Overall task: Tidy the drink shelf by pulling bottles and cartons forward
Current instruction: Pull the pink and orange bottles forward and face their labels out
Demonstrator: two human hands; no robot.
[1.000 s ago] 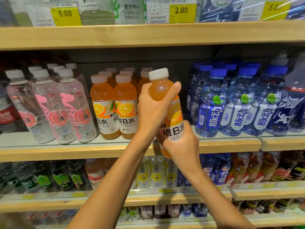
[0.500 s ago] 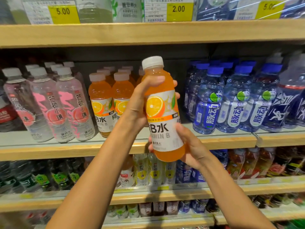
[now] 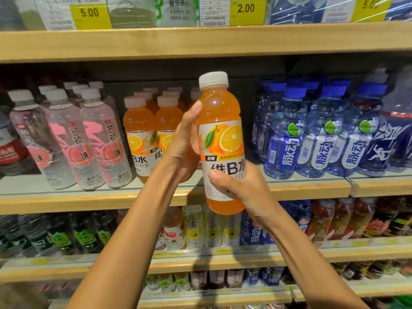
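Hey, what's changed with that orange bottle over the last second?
The orange vitamin B water bottle came up a little and was turned so its label faces the camera. The left hand and right hand grip it throughout; the shelved bottles stayed put.

White-capped orange drink bottle [image 3: 220, 139] stands upright, held before the shelf [image 3: 89, 198].

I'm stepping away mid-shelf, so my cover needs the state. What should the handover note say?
Left hand grips the orange bottle near its shoulder; right hand grips its lower label.
Bottle upright, held clear of the middle shelf, label facing out.
Two shelved orange bottles stand at the front; the spot between them and the blue bottles looks free.
Left: set the bottle there.
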